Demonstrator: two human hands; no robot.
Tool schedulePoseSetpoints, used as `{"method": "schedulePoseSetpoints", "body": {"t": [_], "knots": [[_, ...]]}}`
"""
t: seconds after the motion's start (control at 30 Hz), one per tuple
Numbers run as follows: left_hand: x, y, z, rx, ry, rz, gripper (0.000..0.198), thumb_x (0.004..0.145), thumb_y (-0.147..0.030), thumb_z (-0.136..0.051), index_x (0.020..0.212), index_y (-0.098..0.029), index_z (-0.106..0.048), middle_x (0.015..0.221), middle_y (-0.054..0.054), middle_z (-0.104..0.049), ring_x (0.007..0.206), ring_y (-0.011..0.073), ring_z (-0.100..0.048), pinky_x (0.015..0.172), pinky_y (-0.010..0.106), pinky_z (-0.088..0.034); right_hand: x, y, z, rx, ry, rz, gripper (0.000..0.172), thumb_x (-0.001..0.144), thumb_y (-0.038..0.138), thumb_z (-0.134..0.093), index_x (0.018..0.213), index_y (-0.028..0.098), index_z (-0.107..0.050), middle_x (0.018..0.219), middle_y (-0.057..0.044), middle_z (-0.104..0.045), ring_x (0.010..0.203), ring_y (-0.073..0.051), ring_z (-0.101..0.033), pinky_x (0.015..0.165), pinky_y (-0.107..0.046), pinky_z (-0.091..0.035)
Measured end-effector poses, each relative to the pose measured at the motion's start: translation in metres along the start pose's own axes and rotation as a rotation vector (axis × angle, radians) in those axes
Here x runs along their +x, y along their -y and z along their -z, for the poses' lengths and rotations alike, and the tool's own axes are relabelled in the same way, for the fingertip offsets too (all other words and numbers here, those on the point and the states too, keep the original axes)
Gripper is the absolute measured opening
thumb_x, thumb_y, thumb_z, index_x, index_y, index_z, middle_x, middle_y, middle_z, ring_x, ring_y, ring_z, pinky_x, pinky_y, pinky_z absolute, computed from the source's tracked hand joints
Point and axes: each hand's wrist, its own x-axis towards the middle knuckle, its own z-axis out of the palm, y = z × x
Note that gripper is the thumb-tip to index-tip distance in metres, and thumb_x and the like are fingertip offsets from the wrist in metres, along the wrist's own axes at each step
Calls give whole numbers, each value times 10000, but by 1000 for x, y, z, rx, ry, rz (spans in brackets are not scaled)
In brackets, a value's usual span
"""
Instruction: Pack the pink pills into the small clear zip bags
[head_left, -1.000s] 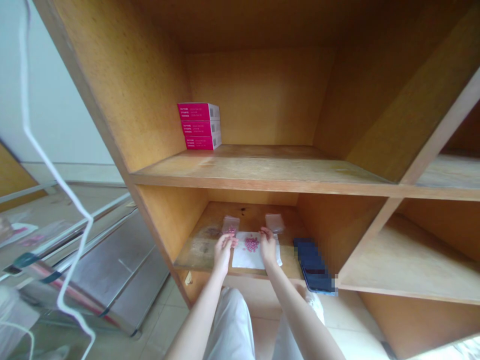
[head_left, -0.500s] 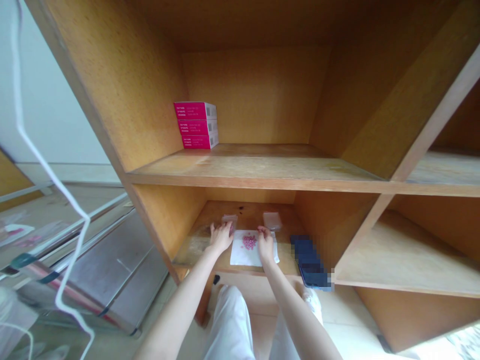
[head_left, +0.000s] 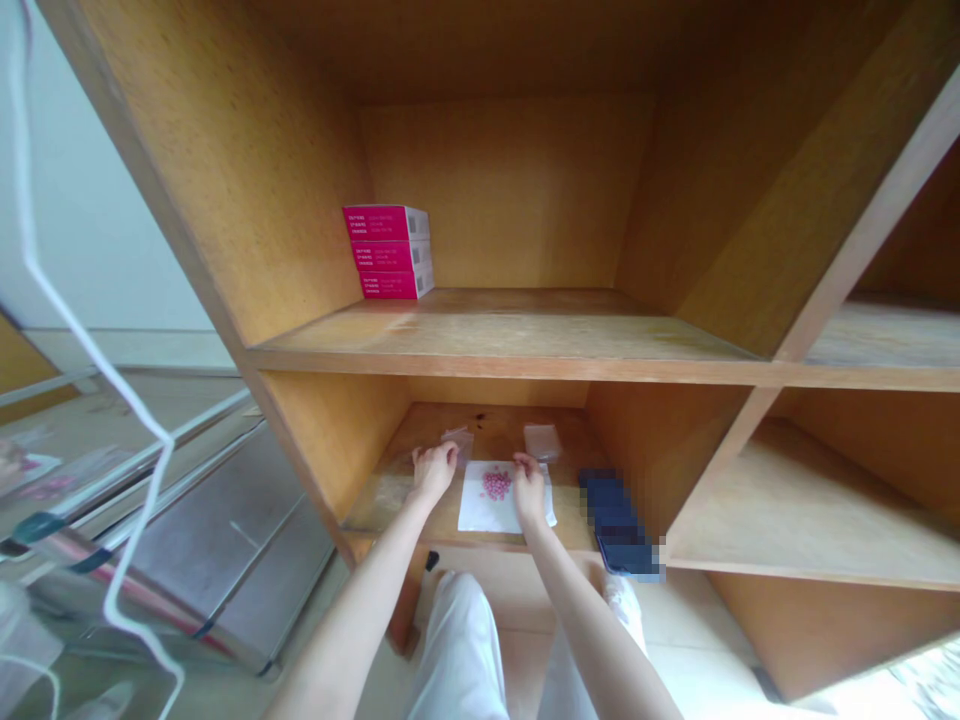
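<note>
On the lower shelf (head_left: 390, 500) lies a white sheet (head_left: 480, 510) with a small heap of pink pills (head_left: 496, 484) on it. My left hand (head_left: 433, 471) rests just left of the sheet, fingers curled on a small clear bag (head_left: 457, 441). My right hand (head_left: 529, 488) sits on the sheet's right side, fingertips pinched close to the pills; what they hold is too small to see. A second clear bag (head_left: 541, 440) lies behind the right hand.
Three pink boxes (head_left: 388, 252) are stacked at the back left of the upper shelf (head_left: 525, 340). A dark blue flat object (head_left: 616, 525) lies at the lower shelf's right front. More wooden compartments open to the right; a white cord (head_left: 90, 350) hangs at left.
My left hand has moved left and back from beside the pills to the clear bag. The right hand has stayed by the pills. The view shifted slightly.
</note>
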Motion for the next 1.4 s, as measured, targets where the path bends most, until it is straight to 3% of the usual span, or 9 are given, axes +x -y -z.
{"method": "schedulePoseSetpoints", "body": {"t": [0.13,0.3,0.47,0.63,0.77,0.87,1.0,1.23,1.4], "knots": [[6,0,9,-184,-165,101,45,731,-208,-529,717,-216,-571,668,13,-608,697,183,-561,826,333,-319,0,0,0,6,-9,-12,272,736,262,-358,910,183,-551,957,-82,-612,917,-189,-560,826,-313,-405],[9,-1,14,-677,-319,208,68,738,-260,-540,724,-199,-511,688,-1,-573,674,135,-562,698,256,-407,-1,3,1,-1,-7,-13,267,730,255,-358,903,177,-545,946,-90,-611,904,-192,-562,820,-312,-409],[-3,-9,16,-1112,-237,419,140,692,-264,-600,740,-184,-495,658,-26,-539,588,103,-551,660,293,-466,-4,8,2,26,-4,-1,258,707,238,-385,895,169,-547,919,-88,-615,863,-189,-571,797,-306,-420],[-19,-18,18,-1338,-105,547,116,694,-113,-571,695,-172,-472,605,-25,-546,570,93,-551,706,326,-483,-11,30,2,152,48,69,232,726,279,-426,879,164,-557,926,-84,-612,864,-181,-569,789,-305,-427],[-29,-22,16,-1367,-44,594,106,718,-98,-548,694,-167,-471,607,-10,-567,557,95,-552,689,321,-486,-17,60,-1,324,221,-66,258,743,339,-443,900,165,-548,746,-47,-617,648,-149,-573,608,-263,-451],[-35,-24,16,-1345,-45,610,109,720,-140,-570,703,-169,-467,608,-9,-576,548,100,-553,666,331,-490,-19,77,-6,403,371,-228,282,682,351,-524,889,162,-546,618,-2,-576,468,-107,-499,419,-209,-362],[-42,-27,21,-1329,-49,596,124,706,-177,-578,694,-172,-455,566,-33,-562,507,91,-541,658,340,-498,-20,86,-10,448,529,-356,200,622,301,-563,759,155,-563,498,45,-497,392,-70,-421,367,-187,-266],[-54,-21,26,-1165,-130,624,278,587,-205,-650,761,-201,-433,584,-71,-511,497,82,-532,438,172,-377,-26,86,-13,371,524,-323,91,593,240,-567,630,157,-566,500,30,-531,395,-67,-417,405,-201,-305],[-58,-9,26,-883,-38,466,105,547,-94,-561,607,-159,-504,939,19,-595,489,43,-476,422,170,-322,-29,74,-22,311,543,-298,70,585,206,-547,628,164,-583,503,27,-540,398,-78,-423,414,-206,-327]]}}
